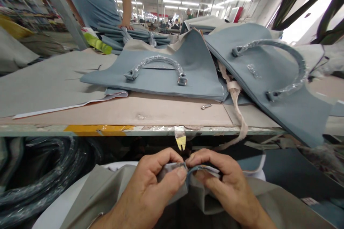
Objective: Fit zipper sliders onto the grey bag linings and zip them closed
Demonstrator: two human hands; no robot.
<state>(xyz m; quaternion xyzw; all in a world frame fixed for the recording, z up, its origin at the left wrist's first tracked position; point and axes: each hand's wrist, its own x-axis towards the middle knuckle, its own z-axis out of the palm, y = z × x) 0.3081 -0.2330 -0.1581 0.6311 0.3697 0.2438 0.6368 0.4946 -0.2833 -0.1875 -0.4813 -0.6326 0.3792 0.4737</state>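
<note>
Cloth [113, 182], grey, sits low in front of the bench [161, 109], and both hands have it! Left hand [154, 179] pinches a folded edge, thumb on top; right hand [225, 177] grips just beside. Up on the bench, clear plastic [302, 75] wraps the curved handles [158, 59] on blue panels [199, 66].

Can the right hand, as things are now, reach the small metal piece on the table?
Probably yes: the small metal piece lies uncovered on the table, beyond the right hand. But this hand is pinching grey cloth, so it may need to let go first.
</note>
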